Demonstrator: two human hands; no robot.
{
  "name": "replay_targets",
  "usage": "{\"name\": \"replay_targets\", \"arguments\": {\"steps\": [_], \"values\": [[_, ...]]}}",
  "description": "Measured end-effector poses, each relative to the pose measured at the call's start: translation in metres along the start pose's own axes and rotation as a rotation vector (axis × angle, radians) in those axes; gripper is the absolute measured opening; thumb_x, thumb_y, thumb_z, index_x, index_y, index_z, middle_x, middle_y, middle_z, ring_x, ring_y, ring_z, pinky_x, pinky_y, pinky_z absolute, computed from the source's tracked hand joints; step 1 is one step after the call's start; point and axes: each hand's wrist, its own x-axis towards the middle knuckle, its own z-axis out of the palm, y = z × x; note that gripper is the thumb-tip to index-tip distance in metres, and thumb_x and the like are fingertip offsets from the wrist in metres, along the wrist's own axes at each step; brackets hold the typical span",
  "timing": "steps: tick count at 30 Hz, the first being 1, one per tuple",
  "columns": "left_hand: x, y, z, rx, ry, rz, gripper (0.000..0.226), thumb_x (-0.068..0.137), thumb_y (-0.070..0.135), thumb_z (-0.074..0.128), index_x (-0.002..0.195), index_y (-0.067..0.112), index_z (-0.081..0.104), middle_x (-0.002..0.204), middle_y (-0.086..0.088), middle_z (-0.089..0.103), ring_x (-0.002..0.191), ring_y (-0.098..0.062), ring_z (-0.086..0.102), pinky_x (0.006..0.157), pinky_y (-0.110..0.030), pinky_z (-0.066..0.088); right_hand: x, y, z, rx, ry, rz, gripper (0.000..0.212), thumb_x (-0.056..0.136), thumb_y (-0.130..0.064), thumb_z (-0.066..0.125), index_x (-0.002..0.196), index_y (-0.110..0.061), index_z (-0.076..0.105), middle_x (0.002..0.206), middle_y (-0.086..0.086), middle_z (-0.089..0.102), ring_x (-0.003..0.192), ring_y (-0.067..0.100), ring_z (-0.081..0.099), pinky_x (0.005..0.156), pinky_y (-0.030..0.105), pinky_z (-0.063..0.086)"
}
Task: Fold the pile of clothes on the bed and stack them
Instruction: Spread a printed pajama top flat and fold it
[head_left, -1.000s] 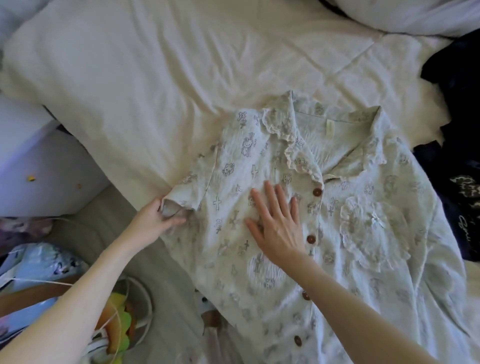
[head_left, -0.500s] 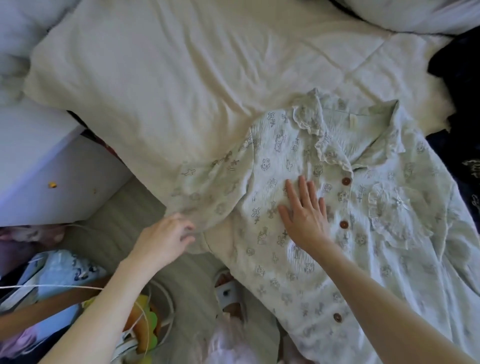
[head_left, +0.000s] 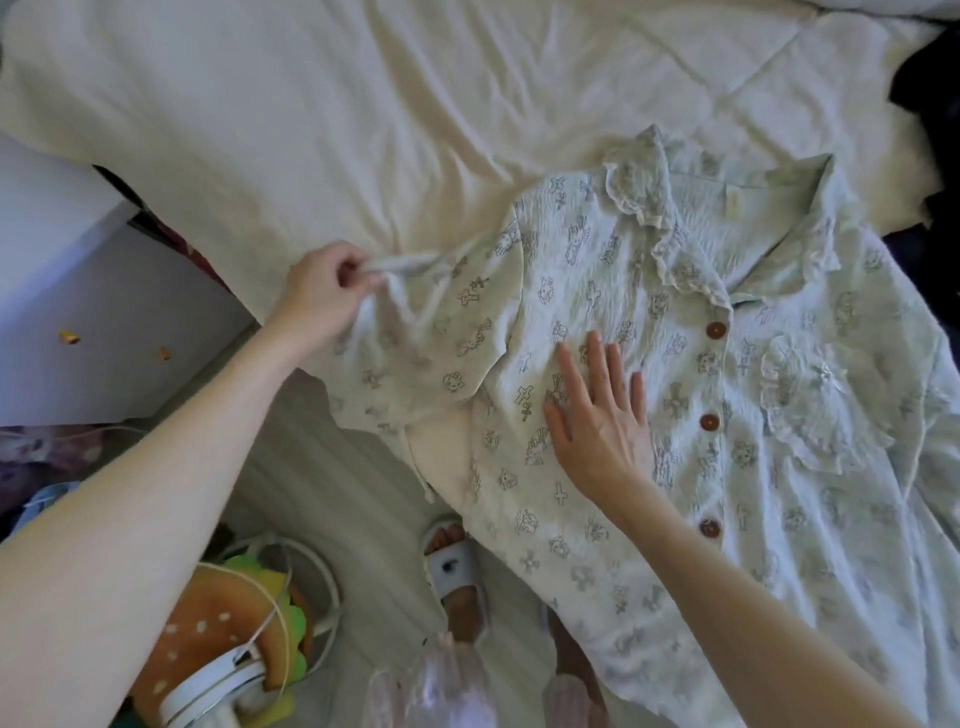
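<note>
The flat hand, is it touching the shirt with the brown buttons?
Touching. The head view shows the right hand lying flat, fingers straight, on the shirt beside its buttons, with no gap under the palm.

The bed (head_left: 363, 114) lies bare and cream-coloured above and left of the pale printed shirt (head_left: 779, 467), giving open room there. Dark clothes (head_left: 930, 93) crowd the far right edge. A white cabinet (head_left: 78, 312) stands close to the bed's left side. On the floor below, a burger-shaped cushion (head_left: 218, 623) and a sandalled foot (head_left: 457, 571) block the gap.
</note>
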Motion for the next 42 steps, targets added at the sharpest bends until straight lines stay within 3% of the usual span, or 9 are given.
{"name": "replay_targets", "arguments": {"steps": [3, 5, 14, 21, 23, 27, 30, 34, 42], "values": [[0.0, 0.001, -0.04, -0.275, 0.248, 0.015, 0.015, 0.088, 0.027, 0.063, 0.092, 0.013, 0.059, 0.062, 0.013, 0.054, 0.056, -0.004, 0.05, 0.056, -0.015, 0.04, 0.004, 0.003, 0.001, -0.003, -0.022, -0.012, 0.061, 0.097, -0.046, 0.022, 0.147, -0.035, -0.012, 0.15, -0.004, -0.025, 0.142, 0.019, -0.02, 0.116, 0.041, -0.01], [-0.005, 0.001, -0.052, -0.338, 0.197, 0.019, 0.012, 0.087, 0.027, 0.064, 0.086, 0.017, 0.057, 0.054, 0.01, 0.054, 0.041, -0.003, 0.046, 0.044, -0.016, 0.039, 0.004, 0.004, 0.003, -0.018, -0.037, -0.016, 0.062, 0.097, -0.046, 0.022, 0.145, -0.035, -0.015, 0.15, -0.004, -0.026, 0.142, 0.019, -0.02, 0.116, 0.041, -0.01], [-0.04, -0.049, -0.047, 0.396, -0.397, -0.146, 0.022, 0.083, 0.038, 0.066, 0.101, 0.026, 0.06, 0.1, 0.002, 0.053, 0.101, -0.021, 0.049, 0.091, -0.035, 0.032, 0.008, 0.007, 0.005, -0.049, -0.091, -0.012, 0.061, 0.094, -0.053, 0.011, 0.134, -0.038, -0.032, 0.148, -0.004, -0.032, 0.14, 0.019, -0.026, 0.115, 0.041, -0.013], [-0.058, -0.022, -0.059, 0.277, -0.046, -0.116, 0.025, 0.087, 0.038, 0.061, 0.08, 0.014, 0.063, 0.083, -0.001, 0.066, 0.07, -0.018, 0.058, 0.061, -0.022, 0.04, 0.009, 0.003, 0.002, -0.034, -0.138, -0.006, 0.062, 0.096, -0.051, 0.013, 0.138, -0.034, -0.029, 0.148, -0.002, -0.034, 0.139, 0.02, -0.028, 0.115, 0.043, -0.013], [-0.07, 0.01, -0.057, 0.25, 0.053, -0.01, 0.024, 0.086, 0.031, 0.065, 0.073, 0.012, 0.06, 0.066, 0.002, 0.064, 0.058, -0.009, 0.055, 0.052, -0.011, 0.037, 0.009, -0.001, -0.008, 0.027, -0.175, 0.0, 0.063, 0.098, -0.046, 0.022, 0.145, -0.032, -0.018, 0.149, -0.003, -0.032, 0.14, 0.02, -0.025, 0.115, 0.044, -0.011], [-0.096, 0.084, -0.036, 0.189, 0.121, 0.31, 0.021, 0.085, 0.026, 0.067, 0.073, 0.01, 0.063, 0.064, -0.002, 0.065, 0.056, -0.017, 0.058, 0.055, -0.023, 0.045, -0.004, -0.009, -0.034, 0.416, -0.106, 0.05, 0.057, 0.1, -0.032, 0.036, 0.15, -0.026, 0.009, 0.158, -0.001, -0.006, 0.145, 0.016, -0.009, 0.117, 0.04, -0.001], [-0.108, 0.124, 0.0, 0.068, -0.018, 0.526, 0.016, 0.089, 0.019, 0.062, 0.099, 0.009, 0.07, 0.088, -0.003, 0.072, 0.074, -0.012, 0.064, 0.073, -0.015, 0.048, -0.026, -0.006, -0.041, 0.58, -0.009, 0.103, 0.054, 0.1, -0.025, 0.038, 0.149, -0.025, 0.015, 0.158, -0.001, 0.004, 0.144, 0.01, -0.002, 0.118, 0.041, 0.012], [-0.096, 0.109, 0.034, 0.117, -0.289, 0.432, 0.037, 0.097, 0.011, 0.047, 0.134, 0.014, 0.05, 0.137, 0.001, 0.051, 0.13, -0.01, 0.042, 0.105, -0.01, 0.016, -0.044, 0.012, -0.032, 0.465, 0.023, 0.126, 0.054, 0.1, -0.025, 0.039, 0.148, -0.025, 0.015, 0.157, 0.0, 0.003, 0.144, 0.014, -0.004, 0.118, 0.039, 0.006], [-0.107, 0.033, 0.05, 0.276, -0.326, 0.153, 0.042, 0.094, 0.022, 0.054, 0.133, 0.009, 0.048, 0.13, -0.006, 0.049, 0.12, -0.022, 0.048, 0.098, -0.028, 0.035, -0.06, 0.039, 0.002, 0.127, -0.127, 0.141, 0.069, 0.099, -0.043, 0.031, 0.138, -0.033, -0.026, 0.147, -0.002, -0.029, 0.14, 0.019, -0.025, 0.117, 0.041, -0.007]]}}
